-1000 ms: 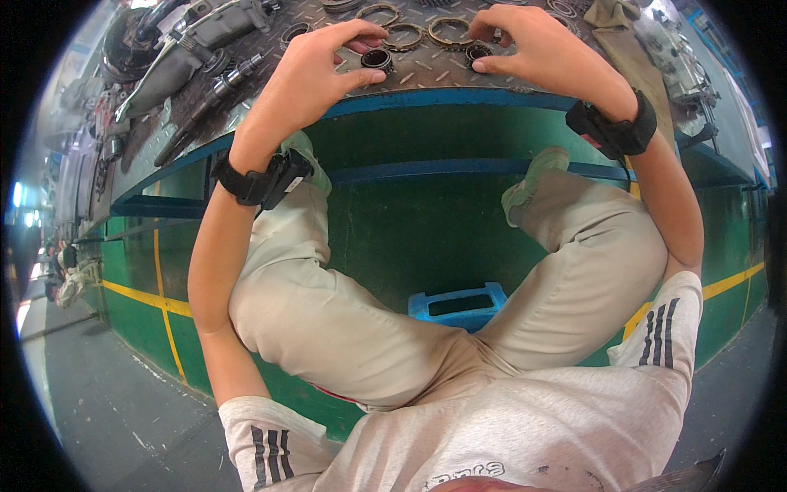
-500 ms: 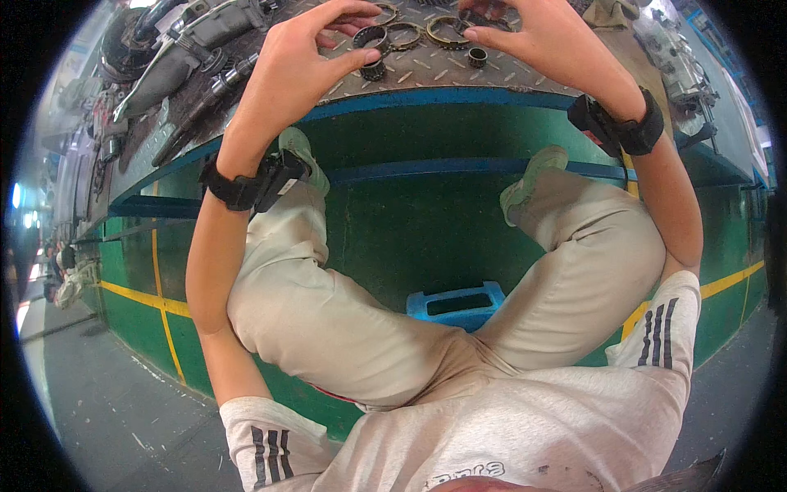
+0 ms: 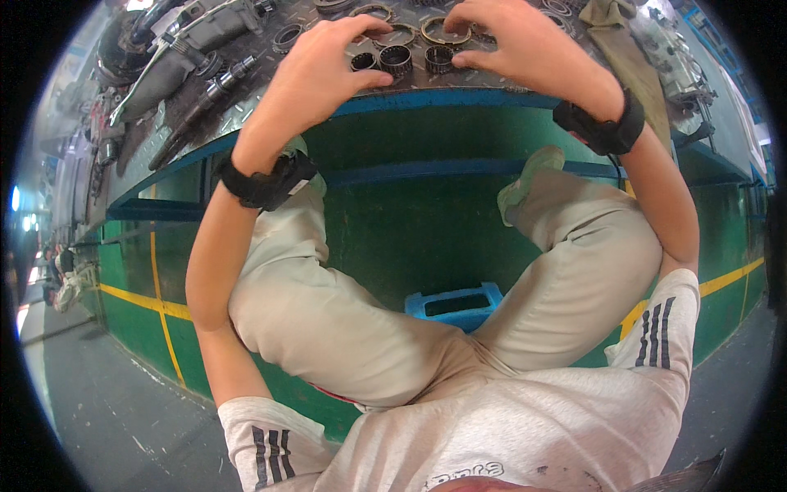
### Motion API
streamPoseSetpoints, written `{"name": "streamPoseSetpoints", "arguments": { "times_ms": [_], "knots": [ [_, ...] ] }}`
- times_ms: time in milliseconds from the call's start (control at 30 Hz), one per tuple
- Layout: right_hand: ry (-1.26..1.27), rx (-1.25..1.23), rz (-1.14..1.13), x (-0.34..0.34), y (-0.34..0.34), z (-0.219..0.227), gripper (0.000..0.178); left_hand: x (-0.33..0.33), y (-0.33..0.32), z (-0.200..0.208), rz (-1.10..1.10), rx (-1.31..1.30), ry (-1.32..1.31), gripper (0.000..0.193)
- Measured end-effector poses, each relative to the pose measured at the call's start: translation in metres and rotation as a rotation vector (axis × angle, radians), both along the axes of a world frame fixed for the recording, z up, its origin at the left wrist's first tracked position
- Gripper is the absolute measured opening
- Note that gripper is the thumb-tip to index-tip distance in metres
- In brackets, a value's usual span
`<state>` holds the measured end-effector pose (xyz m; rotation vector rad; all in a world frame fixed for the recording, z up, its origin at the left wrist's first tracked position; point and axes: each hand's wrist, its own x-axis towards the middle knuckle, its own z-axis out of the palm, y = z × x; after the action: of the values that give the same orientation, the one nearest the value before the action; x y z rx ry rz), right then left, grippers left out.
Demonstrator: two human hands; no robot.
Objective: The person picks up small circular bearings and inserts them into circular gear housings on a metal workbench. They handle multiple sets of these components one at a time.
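Note:
My left hand (image 3: 316, 70) is open above the front of the metal plate, thumb and fingers apart. Its thumb tip is beside a roller bearing cage (image 3: 395, 60), which stands upright on the plate. A smaller dark bearing ring (image 3: 363, 61) sits between that thumb and the fingers. My right hand (image 3: 533, 45) is also open, its curved fingers apart from the thumb. Close to that thumb stands another short bearing cage (image 3: 439, 59). Behind the cages lie brass-coloured synchronizer rings (image 3: 443, 31). My fingers partly cover what is between and behind them.
A splined shaft (image 3: 221, 84) and a grey metal housing (image 3: 160, 78) lie on the left of the bench. A brown cloth (image 3: 619, 53) hangs over the right side. The blue bench edge (image 3: 426, 99) runs in front. A blue stool (image 3: 455, 305) is beneath me.
The bearing cage in my left hand has been set down on the plate and let go. My right hand has come lower and nearer, and a cage now stands beside its thumb.

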<state>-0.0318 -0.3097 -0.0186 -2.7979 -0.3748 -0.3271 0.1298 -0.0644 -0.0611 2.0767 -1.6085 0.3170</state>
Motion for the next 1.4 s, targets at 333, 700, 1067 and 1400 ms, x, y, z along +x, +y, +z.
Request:
{"name": "streamPoseSetpoints", "arguments": {
  "times_ms": [333, 700, 1067, 1400],
  "knots": [
    [0.057, 0.029, -0.069, 0.002, -0.014, -0.006, 0.028, 0.000, -0.002, 0.012, -0.003, -0.153, 0.065, 0.038],
    [-0.079, 0.047, -0.007, 0.011, 0.003, -0.021, 0.027, -0.012, -0.018, 0.007, -0.049, -0.083, 0.060, 0.038],
    [-0.154, -0.010, 0.031, 0.021, -0.004, -0.053, 0.042, -0.003, -0.016, -0.002, -0.069, -0.005, 0.116, 0.050],
    [-0.190, 0.128, 0.043, 0.017, 0.004, -0.024, 0.027, -0.012, -0.012, 0.015, -0.067, -0.155, 0.147, 0.058]
  ]
}}
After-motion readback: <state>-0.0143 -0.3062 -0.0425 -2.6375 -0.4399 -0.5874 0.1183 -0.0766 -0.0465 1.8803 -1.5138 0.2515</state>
